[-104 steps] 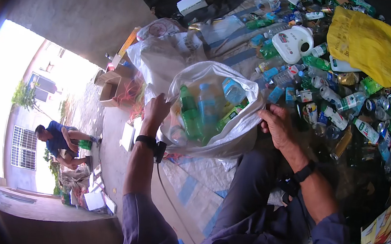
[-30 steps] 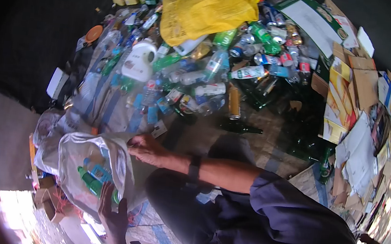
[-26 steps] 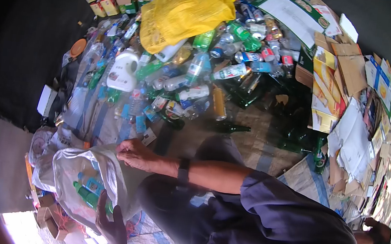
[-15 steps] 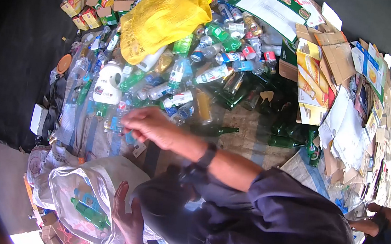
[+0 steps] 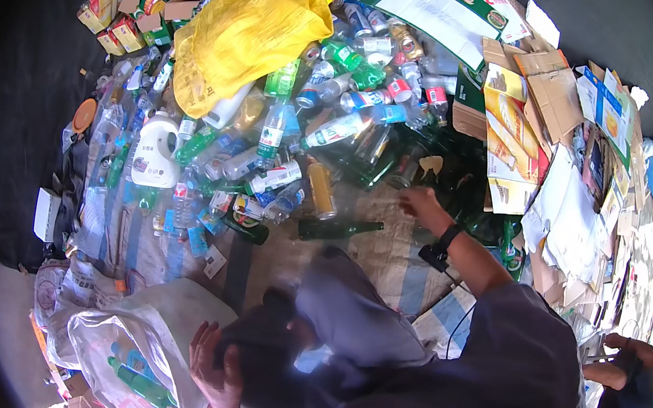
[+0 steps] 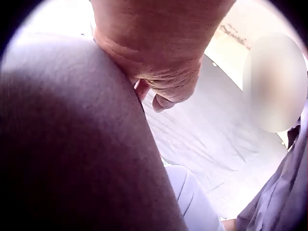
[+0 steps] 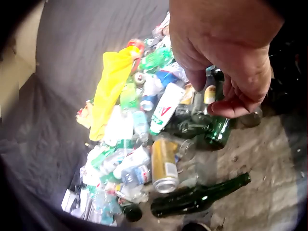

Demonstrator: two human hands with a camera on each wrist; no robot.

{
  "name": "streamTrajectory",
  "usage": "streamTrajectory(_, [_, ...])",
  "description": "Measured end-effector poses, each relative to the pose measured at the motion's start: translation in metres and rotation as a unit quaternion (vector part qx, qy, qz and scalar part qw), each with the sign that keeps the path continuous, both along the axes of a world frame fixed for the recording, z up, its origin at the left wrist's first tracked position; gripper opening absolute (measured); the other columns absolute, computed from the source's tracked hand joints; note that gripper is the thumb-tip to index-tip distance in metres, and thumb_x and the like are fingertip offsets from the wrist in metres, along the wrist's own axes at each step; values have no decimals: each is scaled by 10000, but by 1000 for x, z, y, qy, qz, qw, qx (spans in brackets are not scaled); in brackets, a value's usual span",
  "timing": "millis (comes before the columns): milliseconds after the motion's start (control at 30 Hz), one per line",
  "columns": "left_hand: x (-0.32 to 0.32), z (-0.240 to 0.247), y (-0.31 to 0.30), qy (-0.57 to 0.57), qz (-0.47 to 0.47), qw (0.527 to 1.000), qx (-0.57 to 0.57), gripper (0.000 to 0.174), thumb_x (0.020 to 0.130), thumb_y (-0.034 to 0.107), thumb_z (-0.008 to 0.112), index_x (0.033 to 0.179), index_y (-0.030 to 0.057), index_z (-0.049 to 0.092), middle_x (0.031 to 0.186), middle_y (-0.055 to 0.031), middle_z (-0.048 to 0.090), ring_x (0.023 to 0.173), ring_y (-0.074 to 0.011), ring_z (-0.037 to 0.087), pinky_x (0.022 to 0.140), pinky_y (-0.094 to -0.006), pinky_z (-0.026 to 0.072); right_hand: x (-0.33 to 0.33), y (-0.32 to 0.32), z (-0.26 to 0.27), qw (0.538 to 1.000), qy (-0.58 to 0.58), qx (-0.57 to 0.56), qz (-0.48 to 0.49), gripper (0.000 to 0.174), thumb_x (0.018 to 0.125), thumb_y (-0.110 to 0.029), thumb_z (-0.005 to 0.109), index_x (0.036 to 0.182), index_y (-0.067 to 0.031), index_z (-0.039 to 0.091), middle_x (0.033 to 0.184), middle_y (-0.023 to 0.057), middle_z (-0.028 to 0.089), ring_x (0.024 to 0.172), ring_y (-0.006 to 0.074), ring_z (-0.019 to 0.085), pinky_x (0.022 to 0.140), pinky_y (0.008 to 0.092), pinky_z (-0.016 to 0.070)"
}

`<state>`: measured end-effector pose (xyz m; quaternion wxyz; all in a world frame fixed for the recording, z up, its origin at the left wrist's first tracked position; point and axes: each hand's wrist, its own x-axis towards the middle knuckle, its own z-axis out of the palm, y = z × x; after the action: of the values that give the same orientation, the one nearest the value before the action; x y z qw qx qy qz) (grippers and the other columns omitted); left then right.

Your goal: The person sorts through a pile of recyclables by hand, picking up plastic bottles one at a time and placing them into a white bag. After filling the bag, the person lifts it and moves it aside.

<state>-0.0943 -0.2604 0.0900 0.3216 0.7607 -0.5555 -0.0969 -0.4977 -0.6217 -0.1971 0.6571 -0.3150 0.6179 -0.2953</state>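
My right hand (image 5: 421,207) reaches over the dark green glass bottles at the right side of the pile. In the right wrist view, the hand (image 7: 226,62) has loosely bent fingers, with green bottles (image 7: 219,132) just below and nothing seen in its grasp. A green glass bottle (image 5: 340,230) lies apart on the ground sheet, near a gold can (image 5: 321,190). My left hand (image 5: 218,365) is raised beside the knee with fingers extended, near the white woven sack (image 5: 194,302). Inside the sack are green (image 5: 141,383) and clear plastic bottles. In the left wrist view, the left hand (image 6: 159,53) hides most of its fingers.
Mixed plastic bottles and cans are heaped ahead, with a yellow sack (image 5: 253,34) and a white jug (image 5: 157,151) among them. Flattened cardboard (image 5: 511,140) stands at the right. Another person (image 5: 623,391) sits at the far right.
Both hands gripped the white sack's rim at first. The right hand has let go and swung right to the green bottles; the left has come off the rim. The head view has turned right.
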Motion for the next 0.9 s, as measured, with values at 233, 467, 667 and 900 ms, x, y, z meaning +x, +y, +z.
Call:
streamTrajectory(233, [8,3,-3,48,32,998,39,387,904,321,652,1087,-18,694,1217,-213,690,1205,-418,609,1052,-514,450,-5,-96,40,992,20,-105,-69,432,869,-250,781,1175,15,629,952,109,685,839,210,690,635,323,565])
streamTrajectory(467, [-11,29,-25,66,55,992,88,557,940,455,535,1132,-39,706,1207,-251,670,1136,-438,619,1010,-511,474,18,-109,21,992,0,-118,-43,1025,856,-397,788,1578,-20,165,1361,105,574,1132,258,614,857,406,563])
streamTrajectory(667, [-8,20,-28,81,80,989,93,537,938,429,558,1088,-64,706,1186,-256,675,1093,-428,633,1019,-525,464,-31,-59,-60,829,457,-215,240,323,872,-303,665,1034,-25,693,848,197,700,847,339,713,706,441,559])
streamTrajectory(900, [-10,21,-29,94,93,987,88,531,927,429,586,1094,-62,702,1162,-246,685,1073,-413,641,1002,-517,475,-119,84,-50,776,528,-30,343,291,779,-149,606,1028,-31,700,1068,254,695,1041,451,655,898,542,531])
